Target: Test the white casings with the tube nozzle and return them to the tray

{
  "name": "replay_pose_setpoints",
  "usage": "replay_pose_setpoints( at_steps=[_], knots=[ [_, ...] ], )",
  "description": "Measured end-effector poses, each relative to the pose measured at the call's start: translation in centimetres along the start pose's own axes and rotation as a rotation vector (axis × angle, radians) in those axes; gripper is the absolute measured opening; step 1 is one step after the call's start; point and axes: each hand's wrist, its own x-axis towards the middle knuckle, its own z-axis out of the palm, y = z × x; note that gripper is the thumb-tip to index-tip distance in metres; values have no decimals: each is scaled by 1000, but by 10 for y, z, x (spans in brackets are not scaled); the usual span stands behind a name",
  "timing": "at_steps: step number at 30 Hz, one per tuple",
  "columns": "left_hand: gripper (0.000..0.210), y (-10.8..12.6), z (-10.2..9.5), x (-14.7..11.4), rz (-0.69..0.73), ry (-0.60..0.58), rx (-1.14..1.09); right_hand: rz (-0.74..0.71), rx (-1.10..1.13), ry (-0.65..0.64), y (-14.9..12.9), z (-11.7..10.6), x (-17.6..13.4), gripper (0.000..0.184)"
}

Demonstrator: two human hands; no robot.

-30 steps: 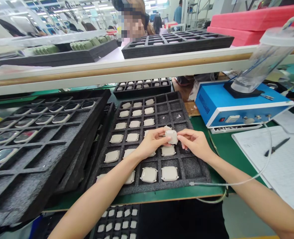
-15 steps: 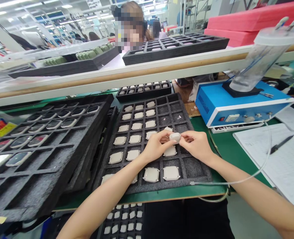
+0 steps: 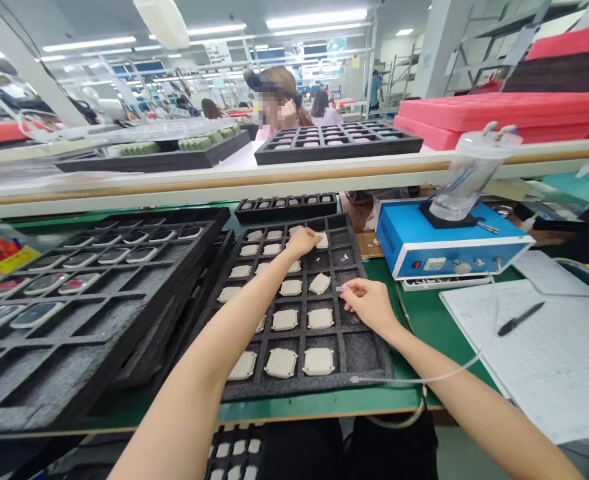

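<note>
My left hand reaches to the upper part of the black foam tray, its fingertips closed on a beige watch case at a compartment there. My right hand pinches a small pale piece low over the right column. Left of that piece, another watch case sits tilted in its compartment. Beige cases fill much of the tray's left and middle columns. A tiny white piece lies in a right-column compartment.
At the left, a stacked foam tray holds dark-faced watch parts. A blue box carries a clear cylinder. Thin tubing crosses the tray's front edge. Papers with a pen lie right. A person sits beyond the shelf.
The hands, together on one watch case before, are now apart. My left hand has carried a case up the tray; my right pinches a small piece lower down. The view has tilted upward.
</note>
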Motion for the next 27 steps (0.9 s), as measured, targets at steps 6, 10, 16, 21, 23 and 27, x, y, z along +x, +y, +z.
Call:
replay_pose_setpoints(
  at_steps=[6,10,16,21,23,27],
  knots=[
    [17,14,3,-37,-33,19,433,-53,-54,13,-2,0,1,11],
    [8,18,7,-80,-39,-144,559,-47,-50,30,0,0,2,11],
    [24,9,10,-94,-75,-147,497,-29,-20,37,0,0,1,11],
    [22,-11,2,-81,-150,-242,223,11,13,36,-3,-2,1,12],
    [27,-18,2,-82,-157,-246,78,30,37,36,-3,-3,2,12],
    [34,-22,7,-90,-157,-234,-229,65,99,72,-3,-3,4,11]
  ],
)
